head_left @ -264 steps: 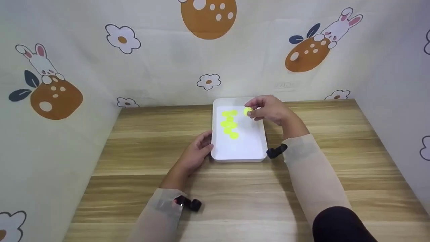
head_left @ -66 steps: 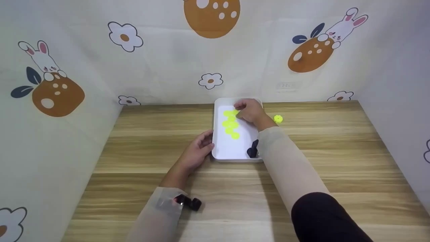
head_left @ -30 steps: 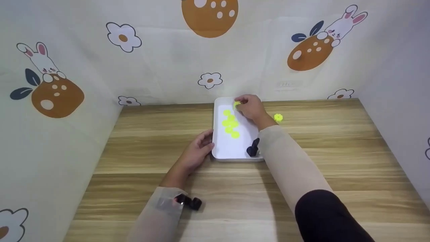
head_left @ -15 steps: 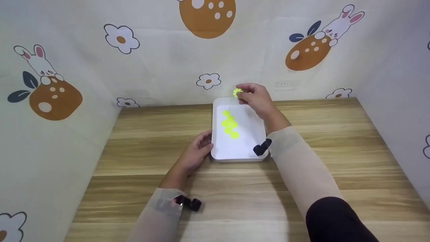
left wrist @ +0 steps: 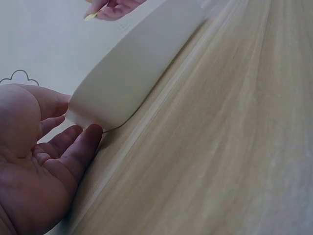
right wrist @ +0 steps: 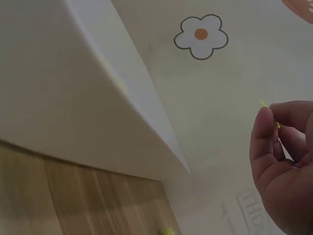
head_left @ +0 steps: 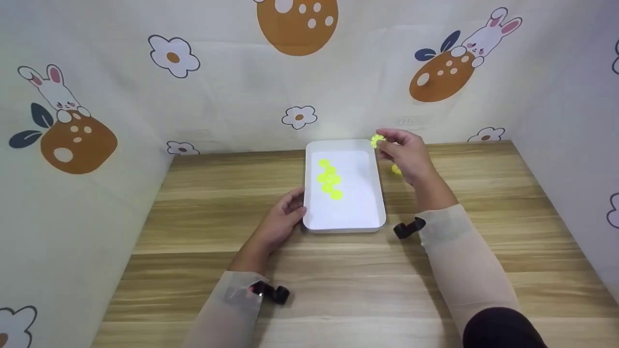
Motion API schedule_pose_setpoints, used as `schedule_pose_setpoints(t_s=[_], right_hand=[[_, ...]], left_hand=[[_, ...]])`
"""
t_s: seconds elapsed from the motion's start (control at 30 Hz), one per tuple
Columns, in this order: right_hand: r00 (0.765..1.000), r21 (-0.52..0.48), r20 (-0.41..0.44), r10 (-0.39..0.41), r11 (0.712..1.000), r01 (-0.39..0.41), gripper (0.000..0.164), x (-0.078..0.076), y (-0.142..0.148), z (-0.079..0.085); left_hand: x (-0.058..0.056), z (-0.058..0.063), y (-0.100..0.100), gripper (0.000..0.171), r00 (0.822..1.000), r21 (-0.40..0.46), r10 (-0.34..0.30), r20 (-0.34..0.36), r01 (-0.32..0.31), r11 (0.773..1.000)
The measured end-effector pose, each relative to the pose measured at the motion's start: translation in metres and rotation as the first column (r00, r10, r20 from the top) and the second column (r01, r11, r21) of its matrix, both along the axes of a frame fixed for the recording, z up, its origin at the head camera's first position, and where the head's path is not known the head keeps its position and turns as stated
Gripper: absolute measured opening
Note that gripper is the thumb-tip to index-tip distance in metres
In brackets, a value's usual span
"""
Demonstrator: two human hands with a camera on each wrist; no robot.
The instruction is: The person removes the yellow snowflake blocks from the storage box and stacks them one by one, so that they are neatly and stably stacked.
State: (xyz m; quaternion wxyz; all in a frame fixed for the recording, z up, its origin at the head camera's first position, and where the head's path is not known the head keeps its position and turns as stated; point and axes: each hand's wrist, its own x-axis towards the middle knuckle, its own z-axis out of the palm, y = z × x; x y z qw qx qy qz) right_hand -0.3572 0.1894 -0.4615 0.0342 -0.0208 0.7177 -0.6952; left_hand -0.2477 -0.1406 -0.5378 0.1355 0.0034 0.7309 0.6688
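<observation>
My right hand pinches a yellow flower-edged disc between thumb and fingertips, above the tray's far right corner. Its thin edge shows in the right wrist view, between the fingertips. Several similar yellow discs lie in a crooked, touching line in the left half of the white tray. Another yellow disc rests on the table right of the tray, partly hidden by my right hand. My left hand holds the tray's left side, its curled fingers and thumb against the wall.
The tray stands on a wood-grain table near its back edge. A printed cloth with rabbits and flowers rises behind and at both sides. Dark wrist cameras sit on both sleeves.
One disc was laid on the table right of the tray. My right hand then lifted another from the row's far end and carried it right. My left hand has stayed put.
</observation>
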Motion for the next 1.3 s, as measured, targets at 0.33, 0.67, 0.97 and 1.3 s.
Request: schedule_pose_setpoints(t_s=[0.33,0.67,0.97,1.3], right_hand=[[0.996,-0.031,0.039,-0.077,0.996,0.078,0.033,0.007,0.036,-0.003],[0.977,-0.041,0.191,-0.099,0.993,0.109,0.038,-0.002,0.054,-0.024],[0.97,-0.051,0.223,-0.095,0.993,0.109,0.037,-0.01,0.063,-0.047],[0.96,-0.039,0.249,-0.129,0.989,0.143,0.04,-0.012,0.066,-0.055]], left_hand=[[-0.001,-0.001,0.0,0.057,1.0,-0.022,0.006,0.008,-0.005,1.0],[0.0,0.0,0.0,0.058,1.0,-0.001,0.008,0.007,-0.008,1.0],[-0.001,0.0,0.0,0.057,1.0,-0.005,0.012,0.01,-0.012,1.0],[0.0,0.001,0.0,0.057,0.999,-0.022,0.012,0.038,-0.012,1.0]])
